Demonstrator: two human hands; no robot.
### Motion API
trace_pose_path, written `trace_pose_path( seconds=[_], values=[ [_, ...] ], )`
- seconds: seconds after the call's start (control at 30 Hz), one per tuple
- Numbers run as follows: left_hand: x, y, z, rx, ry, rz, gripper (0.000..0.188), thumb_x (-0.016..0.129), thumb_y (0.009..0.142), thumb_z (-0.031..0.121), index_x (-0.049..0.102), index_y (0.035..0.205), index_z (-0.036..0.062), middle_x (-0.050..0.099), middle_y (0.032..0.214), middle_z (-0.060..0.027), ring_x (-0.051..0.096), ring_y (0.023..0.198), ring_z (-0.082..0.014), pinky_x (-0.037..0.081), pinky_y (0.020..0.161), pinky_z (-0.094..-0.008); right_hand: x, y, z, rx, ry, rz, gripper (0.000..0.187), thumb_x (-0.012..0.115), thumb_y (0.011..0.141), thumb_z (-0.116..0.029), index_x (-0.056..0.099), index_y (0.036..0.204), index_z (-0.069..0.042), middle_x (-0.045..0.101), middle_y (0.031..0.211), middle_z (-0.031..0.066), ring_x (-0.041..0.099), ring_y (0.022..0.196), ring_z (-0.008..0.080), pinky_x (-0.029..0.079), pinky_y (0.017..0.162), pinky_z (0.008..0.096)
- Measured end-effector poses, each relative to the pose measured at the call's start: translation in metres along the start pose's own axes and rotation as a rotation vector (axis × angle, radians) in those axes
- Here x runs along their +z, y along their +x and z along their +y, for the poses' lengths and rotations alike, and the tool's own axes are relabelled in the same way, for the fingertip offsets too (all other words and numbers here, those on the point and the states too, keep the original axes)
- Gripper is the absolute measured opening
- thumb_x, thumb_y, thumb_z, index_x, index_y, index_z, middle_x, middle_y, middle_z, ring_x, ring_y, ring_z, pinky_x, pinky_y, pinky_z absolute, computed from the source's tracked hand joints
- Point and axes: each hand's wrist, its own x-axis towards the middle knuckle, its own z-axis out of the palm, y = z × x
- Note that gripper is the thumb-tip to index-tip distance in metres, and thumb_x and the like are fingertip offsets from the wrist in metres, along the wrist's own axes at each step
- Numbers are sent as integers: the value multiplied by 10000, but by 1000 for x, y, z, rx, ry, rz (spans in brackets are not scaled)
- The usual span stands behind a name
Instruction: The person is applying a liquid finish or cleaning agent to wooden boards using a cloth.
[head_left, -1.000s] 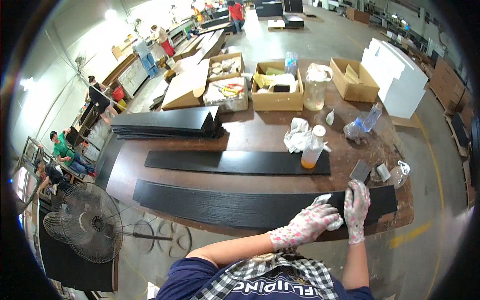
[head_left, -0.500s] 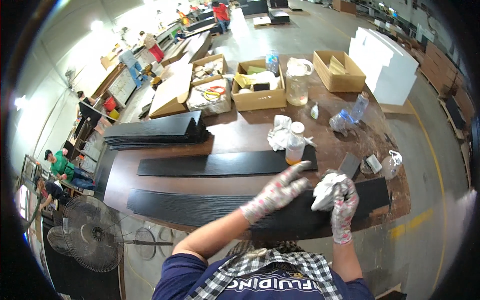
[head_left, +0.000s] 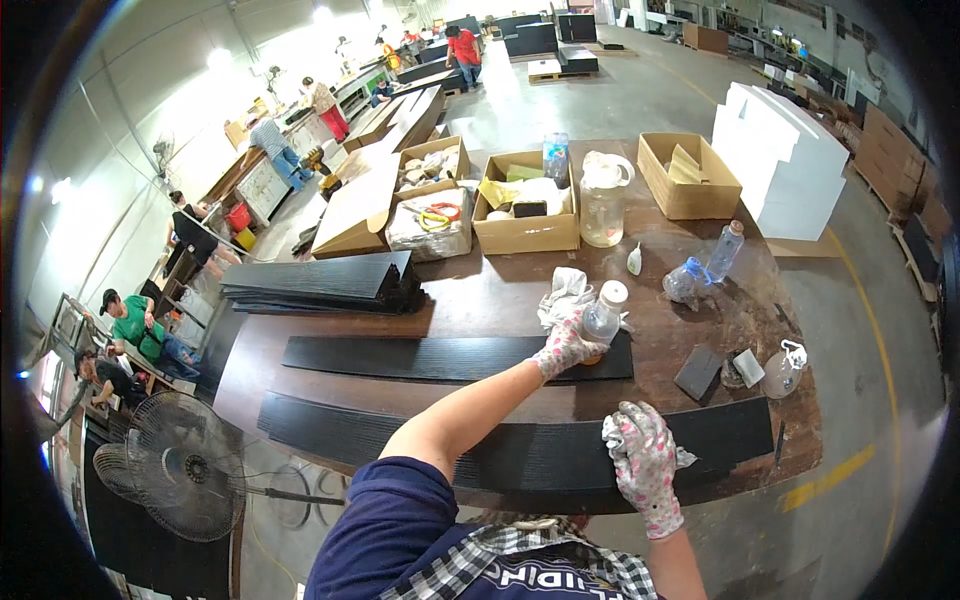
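My left hand [head_left: 566, 350], in a patterned glove, wraps round the lower part of a clear bottle [head_left: 603, 310] with a white cap. The bottle stands at the right end of the farther black board [head_left: 420, 358]. Beside it lies a crumpled white cloth [head_left: 566, 290]. My right hand [head_left: 645, 462], gloved the same way, closes over a white rag [head_left: 685, 458] above the nearer black board [head_left: 540, 450]. Most of that rag is hidden under the fingers. Whether it presses on the board I cannot tell.
A stack of black boards [head_left: 310, 282] lies at the table's left. Cardboard boxes [head_left: 527, 235] and a clear jug [head_left: 602, 205] line the far side. To the right are a dark block [head_left: 699, 371] and plastic bottles [head_left: 725, 252]. A fan [head_left: 190, 465] stands left of the table.
My left hand has reached forward and taken hold of the bottle. My right hand has come down and left with the rag, palm now turned downward. The view has shifted slightly.
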Motion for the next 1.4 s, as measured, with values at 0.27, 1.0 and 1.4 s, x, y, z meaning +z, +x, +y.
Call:
trace_pose_path(
  seconds=[0.27,1.0,1.4],
  values=[
    [-95,-52,47,37,-577,42,797,826,648,256,427,1301,35,524,1227,-91,493,1144,-188,394,990,-341,17,-9,4,3,126,188,408,686,739,-79,595,1137,-83,614,1139,121,595,966,317,479,819,427],
    [-344,-218,-3,156,258,-439,733,811,640,285,506,1249,13,633,1081,-192,619,1015,-323,489,871,-373,114,102,-210,466,1110,154,357,494,928,-51,496,1277,20,586,1195,88,566,1091,145,455,931,265],
    [-345,-211,45,296,724,-523,417,738,677,255,613,1014,44,661,790,-133,664,728,-304,539,648,-374,154,61,-218,661,1404,301,374,396,997,-231,523,1255,9,624,1071,69,622,782,94,494,579,191]
  ],
)
